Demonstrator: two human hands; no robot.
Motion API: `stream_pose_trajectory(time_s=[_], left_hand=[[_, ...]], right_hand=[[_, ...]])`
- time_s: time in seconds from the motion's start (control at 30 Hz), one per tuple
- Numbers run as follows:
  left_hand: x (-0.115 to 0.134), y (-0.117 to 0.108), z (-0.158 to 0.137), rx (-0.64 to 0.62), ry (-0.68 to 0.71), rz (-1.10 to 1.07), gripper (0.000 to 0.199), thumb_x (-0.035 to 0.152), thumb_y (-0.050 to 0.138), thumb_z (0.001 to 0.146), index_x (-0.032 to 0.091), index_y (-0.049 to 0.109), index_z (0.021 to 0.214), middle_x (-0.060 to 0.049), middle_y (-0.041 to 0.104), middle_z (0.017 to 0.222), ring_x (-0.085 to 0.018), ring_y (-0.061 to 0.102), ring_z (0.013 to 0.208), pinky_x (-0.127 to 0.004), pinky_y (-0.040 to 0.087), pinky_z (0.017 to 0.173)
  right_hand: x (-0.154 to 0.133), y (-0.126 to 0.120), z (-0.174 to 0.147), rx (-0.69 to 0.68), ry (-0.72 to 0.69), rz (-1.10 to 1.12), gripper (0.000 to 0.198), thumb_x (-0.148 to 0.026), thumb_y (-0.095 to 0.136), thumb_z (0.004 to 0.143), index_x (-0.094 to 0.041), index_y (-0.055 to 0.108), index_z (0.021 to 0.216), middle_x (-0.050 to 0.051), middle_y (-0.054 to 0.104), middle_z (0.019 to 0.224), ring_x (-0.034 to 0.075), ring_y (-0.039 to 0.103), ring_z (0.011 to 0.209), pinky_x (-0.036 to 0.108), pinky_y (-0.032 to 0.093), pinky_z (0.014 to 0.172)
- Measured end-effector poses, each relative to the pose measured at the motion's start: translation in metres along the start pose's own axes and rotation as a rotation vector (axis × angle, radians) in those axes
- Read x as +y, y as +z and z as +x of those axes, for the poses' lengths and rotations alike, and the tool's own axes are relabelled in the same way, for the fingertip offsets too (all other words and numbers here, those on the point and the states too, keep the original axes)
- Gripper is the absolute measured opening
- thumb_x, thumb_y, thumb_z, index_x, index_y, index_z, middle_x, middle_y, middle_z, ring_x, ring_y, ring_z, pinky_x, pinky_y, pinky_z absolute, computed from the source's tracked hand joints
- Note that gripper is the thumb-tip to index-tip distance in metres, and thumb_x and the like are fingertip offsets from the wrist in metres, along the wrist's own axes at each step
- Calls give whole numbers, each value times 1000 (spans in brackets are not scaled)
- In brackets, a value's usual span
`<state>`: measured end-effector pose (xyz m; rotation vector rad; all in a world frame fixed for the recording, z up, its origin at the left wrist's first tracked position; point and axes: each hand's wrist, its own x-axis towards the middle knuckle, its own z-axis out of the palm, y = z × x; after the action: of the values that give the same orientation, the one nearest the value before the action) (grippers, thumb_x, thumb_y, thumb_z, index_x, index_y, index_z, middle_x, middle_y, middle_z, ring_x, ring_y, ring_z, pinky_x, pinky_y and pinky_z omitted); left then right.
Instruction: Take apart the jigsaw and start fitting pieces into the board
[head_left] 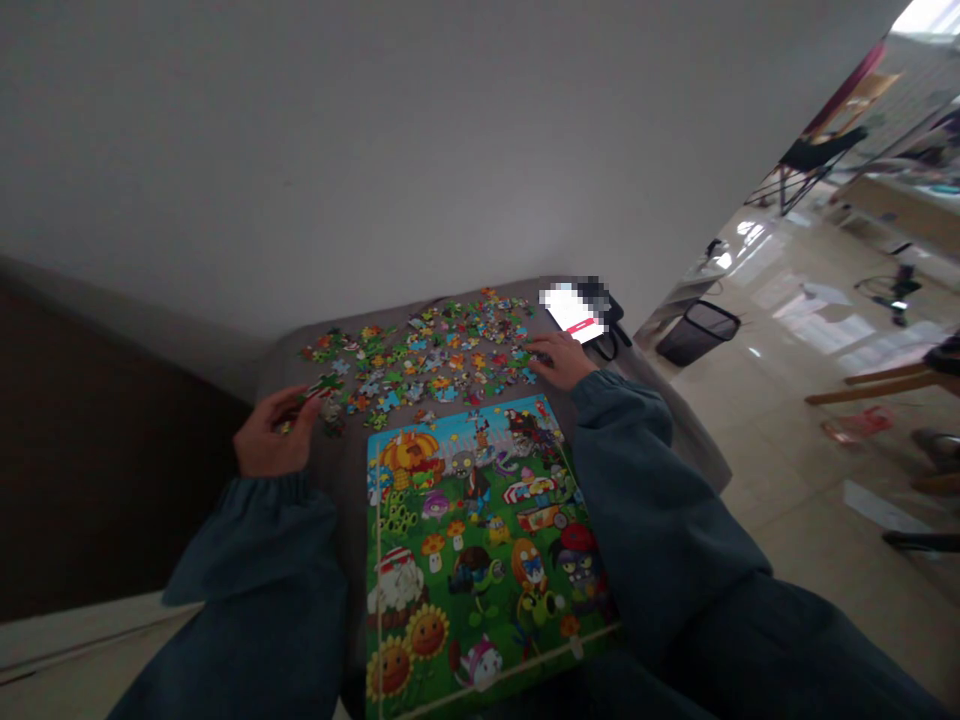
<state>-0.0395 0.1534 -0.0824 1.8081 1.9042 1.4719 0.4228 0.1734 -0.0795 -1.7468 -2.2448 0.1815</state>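
Observation:
At the left end of a loose spread of puzzle pieces (pixel 435 350), my left hand (pixel 276 430) pinches a green and red puzzle piece (pixel 322 388) between thumb and fingers. My right hand (pixel 559 360) rests at the right end of the spread. Its fingers point left over the pieces and are a little apart; no held piece shows. Nearer to me lies a colourful puzzle board (pixel 480 560) with a cartoon garden picture of sunflowers, a pumpkin and zombies. Pale lines run along its left and bottom edges.
The pieces lie on a grey cloth-covered surface (pixel 675 440) against a pale wall (pixel 420 150). A lit phone (pixel 574 312) and a dark item with a strap (pixel 616 335) sit beyond my right hand. On the tiled floor at right stands a black wastebasket (pixel 697 332).

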Motion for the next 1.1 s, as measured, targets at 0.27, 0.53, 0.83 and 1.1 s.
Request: stream_pose_trajectory(time_s=[0.27, 0.53, 0.83, 1.1], left_hand=[[-3, 0, 0, -3, 26, -39, 40, 39, 74, 79, 11, 73, 108, -8, 75, 90, -16, 69, 75, -27, 56, 71], [-4, 1, 0, -11, -22, -13, 39, 41, 72, 79, 15, 73, 108, -7, 75, 91, -16, 69, 74, -27, 56, 70], [-3, 2, 1, 7, -32, -6, 42, 44, 72, 77, 15, 73, 107, -7, 75, 88, -17, 68, 72, -27, 56, 69], [-5, -1, 1, 16, 23, 74, 42, 46, 71, 77, 17, 74, 108, -6, 75, 89, -18, 69, 73, -28, 56, 69]], right_hand=[[5, 7, 0, -27, 13, -10, 37, -31, 65, 87, -22, 69, 123, 9, 62, 135, 30, 51, 126, 47, 35, 108], [3, 5, 2, -30, 9, -10, 33, -29, 67, 85, -23, 72, 118, 9, 64, 132, 29, 53, 124, 47, 37, 108], [0, -1, 2, -47, -16, 10, 28, -27, 69, 84, -23, 75, 111, 10, 64, 132, 29, 57, 123, 46, 40, 107], [-1, -3, 4, -68, -31, 34, 26, -24, 71, 82, -19, 76, 107, 13, 65, 131, 28, 58, 124, 43, 42, 108]])
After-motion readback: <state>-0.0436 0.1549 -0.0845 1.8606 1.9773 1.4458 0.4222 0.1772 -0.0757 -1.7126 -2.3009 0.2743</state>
